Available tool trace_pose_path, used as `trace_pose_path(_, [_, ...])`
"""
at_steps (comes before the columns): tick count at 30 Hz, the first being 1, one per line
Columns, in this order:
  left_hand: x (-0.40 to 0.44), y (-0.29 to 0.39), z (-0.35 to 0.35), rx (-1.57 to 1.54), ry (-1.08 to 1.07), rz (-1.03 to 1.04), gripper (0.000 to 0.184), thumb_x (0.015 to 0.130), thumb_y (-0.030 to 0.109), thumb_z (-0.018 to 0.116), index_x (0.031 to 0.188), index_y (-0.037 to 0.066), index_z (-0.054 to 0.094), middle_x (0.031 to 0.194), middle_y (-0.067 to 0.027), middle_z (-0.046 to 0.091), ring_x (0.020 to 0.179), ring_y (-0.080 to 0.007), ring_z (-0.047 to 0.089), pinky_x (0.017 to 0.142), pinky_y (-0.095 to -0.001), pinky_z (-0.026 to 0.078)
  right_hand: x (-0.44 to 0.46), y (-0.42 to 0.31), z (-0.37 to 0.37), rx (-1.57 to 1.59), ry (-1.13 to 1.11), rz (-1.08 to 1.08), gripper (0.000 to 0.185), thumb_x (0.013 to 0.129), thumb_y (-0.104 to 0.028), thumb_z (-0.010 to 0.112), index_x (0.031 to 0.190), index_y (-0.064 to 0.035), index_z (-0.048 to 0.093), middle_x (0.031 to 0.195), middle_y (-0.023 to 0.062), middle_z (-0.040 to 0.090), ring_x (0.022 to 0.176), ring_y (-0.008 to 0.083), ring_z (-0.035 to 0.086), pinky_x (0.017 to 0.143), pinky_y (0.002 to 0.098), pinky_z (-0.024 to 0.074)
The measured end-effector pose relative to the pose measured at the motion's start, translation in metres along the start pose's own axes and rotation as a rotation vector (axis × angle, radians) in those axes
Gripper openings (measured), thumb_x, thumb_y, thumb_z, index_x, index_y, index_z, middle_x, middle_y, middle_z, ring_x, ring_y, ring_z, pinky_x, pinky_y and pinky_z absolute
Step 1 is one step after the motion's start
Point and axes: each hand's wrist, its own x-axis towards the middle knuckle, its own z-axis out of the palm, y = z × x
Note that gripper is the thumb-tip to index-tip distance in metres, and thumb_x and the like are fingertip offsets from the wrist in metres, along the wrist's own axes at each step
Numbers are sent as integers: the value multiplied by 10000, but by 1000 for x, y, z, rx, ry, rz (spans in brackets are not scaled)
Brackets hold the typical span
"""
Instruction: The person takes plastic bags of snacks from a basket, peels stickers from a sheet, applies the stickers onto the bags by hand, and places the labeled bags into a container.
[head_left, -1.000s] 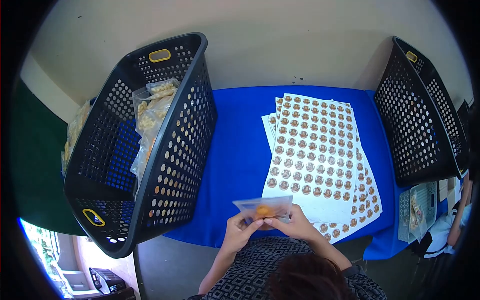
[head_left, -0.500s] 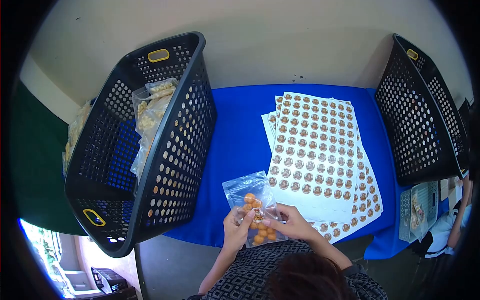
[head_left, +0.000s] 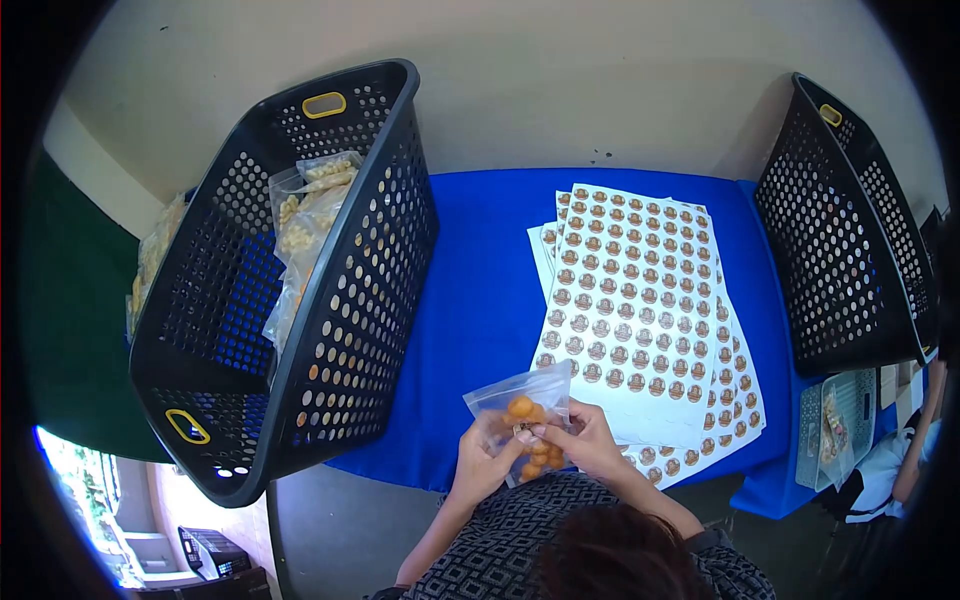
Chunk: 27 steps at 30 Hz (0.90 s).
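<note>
A clear plastic bag (head_left: 521, 396) of round orange snacks is held upright over the front edge of the blue table. My left hand (head_left: 482, 462) grips its left side, the thumb on the bag's front. My right hand (head_left: 590, 441) closes on the right side, its thumb beside the other one. Both thumbs press at the middle, over a round brown sticker that is mostly hidden. Just beyond my right hand lie overlapping white sheets (head_left: 625, 405) printed with rows of round brown stickers.
A large black basket (head_left: 345, 300) with bagged snacks (head_left: 305, 235) inside stands on the left. Another black basket (head_left: 815, 240) is at the right, above a pale green basket (head_left: 807, 440) holding a bag. A person's arm (head_left: 918, 440) shows at the far right.
The bag has tilted up from edge-on to show its front, then shifted slightly right. Both thumbs have come together over the sticker, which was plainly visible half a second ago.
</note>
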Motion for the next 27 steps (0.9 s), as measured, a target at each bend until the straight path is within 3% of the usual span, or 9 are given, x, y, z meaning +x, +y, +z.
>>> trace_pose_path(2, [0, -1, -2, 121, -19, 2, 216, 780, 16, 540, 972, -41, 460, 901, -112, 534, 860, -151, 535, 689, -259, 474, -1, 0, 1, 29, 18, -22, 152, 733, -64, 604, 857, 16, 568, 766, -2, 521, 729, 41, 463, 650, 194, 383])
trace_pose_path(6, [-1, -3, -2, 50, 4, -5, 238, 768, 20, 558, 979, -44, 471, 884, -106, 551, 835, -142, 545, 680, -249, 471, -2, -1, 3, 15, 10, -10, 122, 727, -77, 622, 793, -4, 551, 753, -3, 533, 700, 35, 478, 628, 185, 400])
trace_pose_path(9, [-4, 2, -1, 250, 3, -57, 248, 755, 19, 574, 972, -47, 474, 850, -98, 569, 809, -127, 553, 671, -239, 467, -1, -9, 2, -41, -3, -8, 129, 719, -97, 639, 758, -15, 548, 703, -16, 532, 643, 24, 466, 575, 179, 394])
trace_pose_path(11, [-5, 7, 3, 269, -17, -91, 341, 731, 28, 596, 1034, -37, 453, 853, -82, 574, 761, -124, 561, 680, -244, 462, -1, -9, 0, -93, -10, -18, 137, 714, -107, 649, 741, -17, 549, 665, -25, 527, 609, 18, 453, 542, 176, 386])
trace_pose_path(18, [1, 0, -6, 97, -95, -7, 439, 718, 2, 599, 1099, -27, 382, 929, -111, 550, 832, -145, 550, 715, -259, 464, -4, -12, 3, -211, 50, -44, 194, 701, -133, 669, 622, -26, 527, 557, -44, 483, 528, 9, 411, 463, 161, 340])
trace_pose_path(22, [0, 11, -6, 97, -110, -118, 467, 712, -16, 598, 1112, -31, 357, 978, -128, 527, 882, -163, 537, 743, -267, 463, -5, -12, 6, -206, 73, -36, 233, 700, -141, 671, 580, -40, 498, 545, -49, 469, 512, 8, 402, 446, 159, 333])
trace_pose_path(27, [-1, 8, -7, 20, -109, -162, 511, 695, 2, 629, 1125, -26, 353, 997, -130, 510, 919, -168, 520, 754, -273, 461, -5, -13, 6, -155, 44, -11, 199, 707, -134, 663, 640, -39, 501, 579, -36, 492, 525, 13, 427, 457, 162, 348])
